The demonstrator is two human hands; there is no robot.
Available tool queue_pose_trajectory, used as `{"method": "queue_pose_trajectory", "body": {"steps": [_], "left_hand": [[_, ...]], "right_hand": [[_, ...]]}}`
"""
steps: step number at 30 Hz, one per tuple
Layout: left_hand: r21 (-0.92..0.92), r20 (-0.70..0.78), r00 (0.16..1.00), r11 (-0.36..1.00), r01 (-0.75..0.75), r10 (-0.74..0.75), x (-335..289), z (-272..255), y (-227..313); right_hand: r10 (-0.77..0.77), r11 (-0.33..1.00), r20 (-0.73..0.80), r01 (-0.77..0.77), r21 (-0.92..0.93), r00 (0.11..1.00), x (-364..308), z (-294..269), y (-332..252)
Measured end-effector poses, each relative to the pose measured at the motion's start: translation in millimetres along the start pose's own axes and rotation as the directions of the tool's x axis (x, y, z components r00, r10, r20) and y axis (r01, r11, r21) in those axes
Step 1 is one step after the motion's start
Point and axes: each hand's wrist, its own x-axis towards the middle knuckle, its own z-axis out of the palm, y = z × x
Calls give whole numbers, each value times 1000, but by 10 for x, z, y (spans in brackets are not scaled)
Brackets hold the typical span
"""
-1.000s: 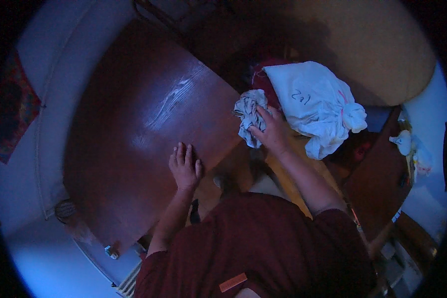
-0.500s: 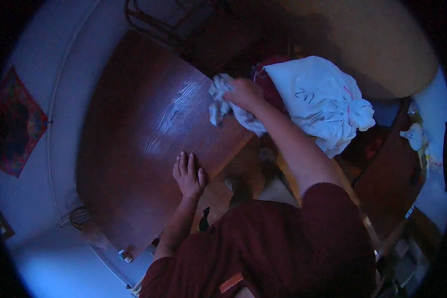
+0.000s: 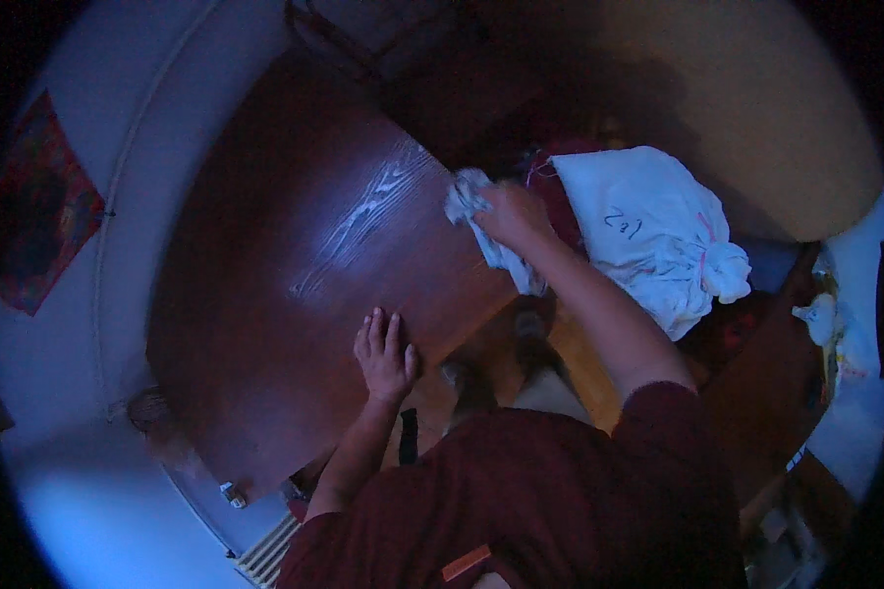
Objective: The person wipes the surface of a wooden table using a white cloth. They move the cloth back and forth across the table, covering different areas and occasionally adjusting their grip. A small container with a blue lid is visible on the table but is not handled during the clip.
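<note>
A dark reddish-brown wooden table (image 3: 255,285) fills the left and middle of the view, with a streak of light along its grain. My right hand (image 3: 513,214) grips a pale, crumpled cloth (image 3: 469,196) at the table's right edge. Part of the cloth hangs down below my fingers, past the edge. My left hand (image 3: 387,361) lies flat near the table's front edge, its fingers stretched out and holding nothing. Right of my right hand sits a white tied sack (image 3: 638,221) with dark marking on it.
A round tan surface (image 3: 756,108) stands at the far right, behind the sack. Dark metal bars (image 3: 339,39) rise beyond the table's far end. On the left wall hangs a red patterned cloth (image 3: 44,216). A small white object (image 3: 232,494) sits at the table's near left corner.
The view has shifted slightly, so most things appear lower and a little further right. My right hand still holds the cloth at the table's right edge. My left hand stays flat on the table.
</note>
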Motion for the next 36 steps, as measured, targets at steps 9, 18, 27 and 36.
{"method": "queue_pose_trajectory", "body": {"steps": [9,18,27,36], "left_hand": [[-3,27,1000,1000,14,-13,-63,14,-64],[-136,-18,1000,991,23,-25,74,-9,-64],[-126,25,999,991,48,-45,122,-32,-57],[-116,131,985,985,127,-111,69,-112,29]], "right_hand": [[75,997,57,-77,21,996,183,0,-121],[82,996,46,-81,-21,996,-713,-190,433],[65,975,86,-45,-219,994,1211,153,-366],[-87,969,279,17,245,956,581,56,167]]}}
